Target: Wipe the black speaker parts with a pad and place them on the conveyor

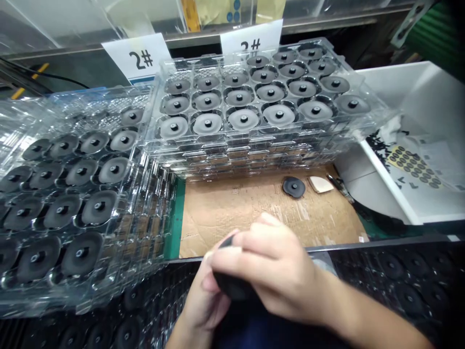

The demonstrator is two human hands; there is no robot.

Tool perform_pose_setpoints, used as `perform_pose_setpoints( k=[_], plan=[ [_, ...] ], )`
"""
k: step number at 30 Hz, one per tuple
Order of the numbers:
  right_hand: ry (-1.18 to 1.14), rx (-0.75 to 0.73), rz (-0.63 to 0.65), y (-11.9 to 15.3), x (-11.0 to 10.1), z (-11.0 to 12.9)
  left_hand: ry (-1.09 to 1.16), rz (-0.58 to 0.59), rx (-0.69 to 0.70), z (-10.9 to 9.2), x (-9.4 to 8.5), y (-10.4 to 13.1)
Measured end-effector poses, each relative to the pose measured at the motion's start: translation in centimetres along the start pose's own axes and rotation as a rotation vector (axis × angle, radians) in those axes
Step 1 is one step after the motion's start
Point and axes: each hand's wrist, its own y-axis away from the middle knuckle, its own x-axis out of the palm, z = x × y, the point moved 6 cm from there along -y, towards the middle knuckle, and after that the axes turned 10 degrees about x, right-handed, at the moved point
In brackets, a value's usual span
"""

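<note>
Close to my body, a dark rounded disc-like part (232,286) is held between my two hands, in front of the bench edge. My left hand (207,295) grips it from the left and below, thumb against its side. Over its top and right side, my right hand (272,266) has its fingers curled and pressed on the part. Much of the part is hidden by the fingers. Beyond the hands, a similar black disc with a small central post (294,187) lies on a cardboard sheet (218,208). Beside it is a cream-coloured pad (321,184).
Stacked clear plastic trays (232,140) of black discs stand at the back; another stack (119,232) is at the left. A white bin (392,184) at the right holds black scraps and a yellow sticker sheet (414,165). A slim dark tool (340,187) lies beside the cardboard.
</note>
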Motion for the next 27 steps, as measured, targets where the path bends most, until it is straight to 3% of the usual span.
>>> perform_pose_setpoints(
  k=[3, 8, 11, 14, 16, 19, 21, 23, 27],
  plan=[
    [-0.060, 0.290, 0.001, 1.1, 0.4, -2.2, 0.019, 0.046, 0.094, -0.6, 0.1, 0.0],
    [-0.457, 0.640, 0.094, 3.9, 1.0, -5.6, 0.077, 0.116, 0.131, -0.9, 0.5, 0.1],
    [-0.465, 0.718, -0.028, 4.5, -0.1, -6.5, 0.063, 0.089, 0.100, -0.7, 0.6, 0.1],
    [-0.315, 0.625, -0.224, 3.8, -1.7, -5.0, 0.063, 0.079, 0.084, -0.6, 1.2, 0.2],
    [-0.262, 0.450, -0.255, 2.7, -1.7, -3.0, 0.063, 0.044, 0.100, -0.6, 1.3, 0.3],
    [-0.267, 0.237, -0.117, 1.1, -0.3, -0.6, 0.055, -0.028, 0.121, -0.8, 0.9, 0.4],
    [-0.275, 0.240, 0.053, 0.4, 1.0, -0.5, 0.033, -0.064, 0.143, -1.1, 0.5, 0.4],
    [-0.262, 0.288, 0.131, -0.1, 1.7, -0.9, 0.000, -0.087, 0.162, -1.3, 0.3, 0.3],
    [-0.206, 0.195, -0.109, -0.5, 0.2, -0.6, -0.032, 0.000, 0.065, -0.8, 1.3, 0.3]
  ],
)
